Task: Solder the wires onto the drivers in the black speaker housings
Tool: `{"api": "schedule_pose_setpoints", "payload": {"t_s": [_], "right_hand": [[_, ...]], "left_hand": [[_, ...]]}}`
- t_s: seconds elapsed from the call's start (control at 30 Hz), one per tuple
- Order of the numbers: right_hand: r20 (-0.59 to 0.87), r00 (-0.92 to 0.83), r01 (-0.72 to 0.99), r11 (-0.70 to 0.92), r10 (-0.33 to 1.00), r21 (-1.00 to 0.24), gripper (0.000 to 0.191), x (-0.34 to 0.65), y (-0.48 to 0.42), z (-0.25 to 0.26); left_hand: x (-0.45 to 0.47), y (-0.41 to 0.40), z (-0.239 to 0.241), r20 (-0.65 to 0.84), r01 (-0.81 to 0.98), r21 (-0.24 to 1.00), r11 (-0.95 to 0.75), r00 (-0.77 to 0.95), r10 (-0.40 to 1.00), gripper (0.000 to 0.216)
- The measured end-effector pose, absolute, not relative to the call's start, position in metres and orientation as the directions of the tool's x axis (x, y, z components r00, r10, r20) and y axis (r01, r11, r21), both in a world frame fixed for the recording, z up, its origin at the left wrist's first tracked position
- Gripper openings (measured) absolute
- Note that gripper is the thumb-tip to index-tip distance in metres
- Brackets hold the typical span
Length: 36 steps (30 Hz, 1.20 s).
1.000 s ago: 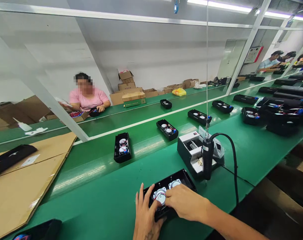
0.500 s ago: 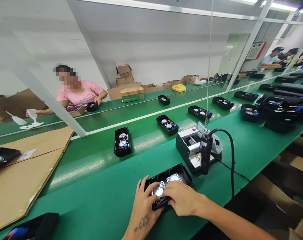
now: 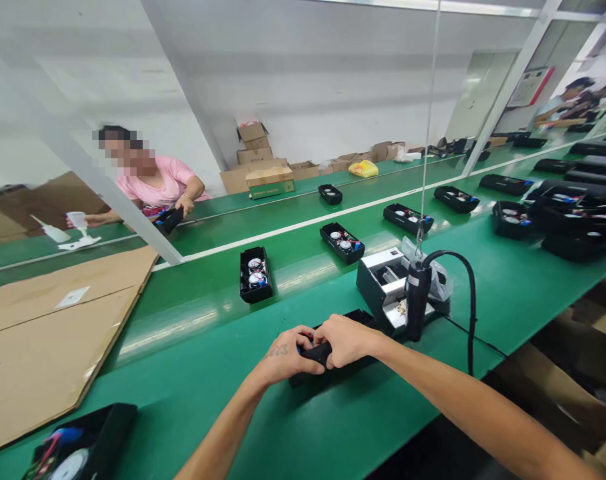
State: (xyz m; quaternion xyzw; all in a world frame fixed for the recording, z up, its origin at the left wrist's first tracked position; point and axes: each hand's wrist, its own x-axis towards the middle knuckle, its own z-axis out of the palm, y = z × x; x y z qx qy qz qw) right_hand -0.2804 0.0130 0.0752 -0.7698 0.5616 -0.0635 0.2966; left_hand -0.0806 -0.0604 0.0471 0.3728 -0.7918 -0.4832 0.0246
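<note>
On the green bench before me lies a black speaker housing (image 3: 303, 380), mostly covered by my hands. Above its near side is a small dark part with a rounded end (image 3: 319, 353); its exact kind does not show. My left hand (image 3: 287, 357) curls its thumb and fingers round the left of this part. From the right, my right hand (image 3: 347, 341) grips it with bent fingers, knuckles up. A black electric screwdriver (image 3: 417, 303) hangs on a wire right of my hands, by a screw dispenser (image 3: 377, 293) with screws in its tray.
Open housings with round speakers, such as one housing (image 3: 255, 275), stand along the green conveyor (image 3: 207, 293). Flat cardboard (image 3: 47, 347) and another housing (image 3: 93, 440) lie left. Stacked housings (image 3: 577, 220) stand right. Across the line sits a co-worker (image 3: 167, 180) in pink.
My hands have risen from the speakers inside the housing and now hold a small dark part above it. The view has shifted slightly. The co-worker's hand has lowered a dark piece.
</note>
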Motion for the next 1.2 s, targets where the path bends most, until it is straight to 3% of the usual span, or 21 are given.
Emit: {"api": "schedule_pose_setpoints", "payload": {"t_s": [0.33,0.53,0.7,0.93,1.07,1.13,1.2], "right_hand": [[-0.256,0.344,-0.825,-0.16,-0.904,-0.541,0.032,-0.28,0.009,0.069],[-0.276,0.325,-0.847,-0.149,-0.904,-0.51,0.042,-0.277,0.01,0.073],[-0.226,0.287,-0.858,-0.145,-0.931,-0.493,0.027,-0.268,0.017,0.068],[-0.154,0.283,-0.857,-0.177,-0.947,-0.484,0.019,-0.263,0.032,0.057],[-0.145,0.246,-0.885,-0.161,-0.958,-0.437,0.033,-0.258,0.051,0.061],[-0.007,0.241,-0.853,-0.208,-0.971,-0.479,0.04,-0.263,0.066,0.065],[0.315,0.098,-0.784,-0.269,-0.944,-0.56,0.042,-0.279,0.082,0.067]], "left_hand": [[-0.08,-0.063,0.045,-0.342,-0.545,0.81,0.217,-0.74,-0.579,0.034],[-0.081,-0.062,0.047,-0.338,-0.546,0.804,0.234,-0.745,-0.575,0.034],[-0.081,-0.063,0.046,-0.327,-0.537,0.812,0.23,-0.745,-0.582,0.038],[-0.08,-0.056,0.042,-0.293,-0.543,0.788,0.291,-0.746,-0.598,0.036],[-0.077,-0.045,0.043,-0.241,-0.54,0.751,0.38,-0.76,-0.604,0.028],[-0.074,-0.036,0.04,-0.208,-0.538,0.732,0.418,-0.761,-0.615,0.02],[-0.068,-0.022,0.029,-0.16,-0.541,0.693,0.476,-0.759,-0.63,0.017]]}}
